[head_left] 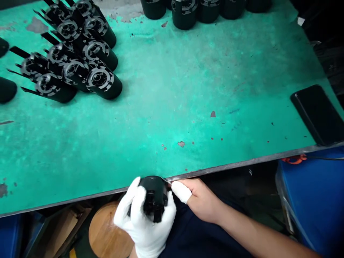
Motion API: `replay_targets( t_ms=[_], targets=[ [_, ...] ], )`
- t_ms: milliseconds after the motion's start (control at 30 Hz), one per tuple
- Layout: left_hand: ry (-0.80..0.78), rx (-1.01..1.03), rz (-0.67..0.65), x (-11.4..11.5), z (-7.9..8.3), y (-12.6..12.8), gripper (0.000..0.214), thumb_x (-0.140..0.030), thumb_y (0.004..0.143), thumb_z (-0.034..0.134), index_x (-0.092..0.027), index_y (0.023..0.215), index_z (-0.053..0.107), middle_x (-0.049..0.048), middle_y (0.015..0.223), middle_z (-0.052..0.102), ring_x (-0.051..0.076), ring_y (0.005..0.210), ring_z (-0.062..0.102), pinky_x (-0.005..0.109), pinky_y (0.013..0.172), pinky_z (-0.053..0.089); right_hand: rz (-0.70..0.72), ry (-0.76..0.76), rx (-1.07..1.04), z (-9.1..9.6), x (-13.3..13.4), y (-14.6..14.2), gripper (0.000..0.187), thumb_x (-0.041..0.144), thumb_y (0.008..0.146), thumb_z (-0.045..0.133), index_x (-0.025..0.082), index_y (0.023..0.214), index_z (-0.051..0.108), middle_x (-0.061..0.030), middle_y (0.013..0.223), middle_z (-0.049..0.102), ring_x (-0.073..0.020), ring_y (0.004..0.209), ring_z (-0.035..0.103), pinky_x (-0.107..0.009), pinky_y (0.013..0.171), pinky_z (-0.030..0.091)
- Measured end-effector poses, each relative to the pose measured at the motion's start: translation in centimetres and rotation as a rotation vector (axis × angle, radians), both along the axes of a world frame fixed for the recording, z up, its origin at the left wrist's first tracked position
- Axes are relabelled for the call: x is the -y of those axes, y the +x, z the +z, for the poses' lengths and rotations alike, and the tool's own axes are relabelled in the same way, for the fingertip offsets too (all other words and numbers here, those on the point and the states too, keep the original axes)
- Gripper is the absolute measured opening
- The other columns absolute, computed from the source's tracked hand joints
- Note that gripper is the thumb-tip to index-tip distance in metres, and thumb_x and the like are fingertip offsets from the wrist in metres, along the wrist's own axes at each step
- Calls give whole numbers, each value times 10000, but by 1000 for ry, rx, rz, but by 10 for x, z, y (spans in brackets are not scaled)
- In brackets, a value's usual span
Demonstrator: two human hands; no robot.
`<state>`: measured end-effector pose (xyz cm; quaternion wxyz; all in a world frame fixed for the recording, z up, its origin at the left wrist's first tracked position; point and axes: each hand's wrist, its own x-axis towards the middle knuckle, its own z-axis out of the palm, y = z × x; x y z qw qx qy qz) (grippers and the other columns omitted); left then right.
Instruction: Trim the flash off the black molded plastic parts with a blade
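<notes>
My left hand (146,218), in a white glove, is wrapped round a black cylindrical plastic part (154,191) at the table's near edge. The part has slots or openings in the side turned toward me. Close against the right side of this part is my right hand (200,200), bare except for a white cover on the thumb. Its fingers are pinched together. A thin, shiny sliver shows between its fingertips and the part, but most of it is hidden, so its kind cannot be made out.
Several similar black cylindrical parts (103,84) stand grouped at the upper left of the green table (166,96), with more black cylinders (185,18) along the far edge. A black phone (319,114) lies at the right. Below are a round wooden stool (107,233) and a blue bin (317,200).
</notes>
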<state>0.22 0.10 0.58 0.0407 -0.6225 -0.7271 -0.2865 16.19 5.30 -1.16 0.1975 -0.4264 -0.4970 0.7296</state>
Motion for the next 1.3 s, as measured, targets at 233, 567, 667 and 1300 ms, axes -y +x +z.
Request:
replay_targets(
  t_ms=[233, 567, 667, 1300],
  targets=[
    [-1, -12, 7, -1, 0, 0, 864, -269, 503, 907, -180, 1290, 560, 180, 1241, 614, 356, 1088, 635, 535, 951, 523, 22, -19, -54, -10, -2, 4, 345, 418, 982, 508, 194, 744, 616, 9, 758, 572, -161, 736, 488, -288, 694, 407],
    [85, -88, -42, -1, -7, -5, 834, -303, 521, 896, -220, 1255, 509, 153, 1215, 614, 360, 989, 689, 517, 771, 605, -60, 112, 80, 1, 4, -7, 315, 325, 992, 487, 204, 782, 688, 15, 754, 652, -156, 699, 531, -283, 649, 385],
    [74, -109, -84, 3, -12, -13, 683, -307, 579, 867, -237, 1163, 519, 101, 1221, 601, 357, 1015, 694, 511, 790, 606, -103, 130, 79, -2, 7, -11, 291, 320, 989, 487, 207, 856, 719, -4, 805, 690, -169, 735, 568, -289, 679, 395],
    [187, -66, -263, -2, -15, -19, 685, -182, 482, 901, -207, 1051, 521, 41, 998, 515, 345, 986, 705, 484, 809, 636, 45, 197, 90, 1, 1, -2, 299, 272, 1000, 460, 203, 734, 578, 28, 714, 561, -138, 684, 484, -271, 660, 370]
  ],
)
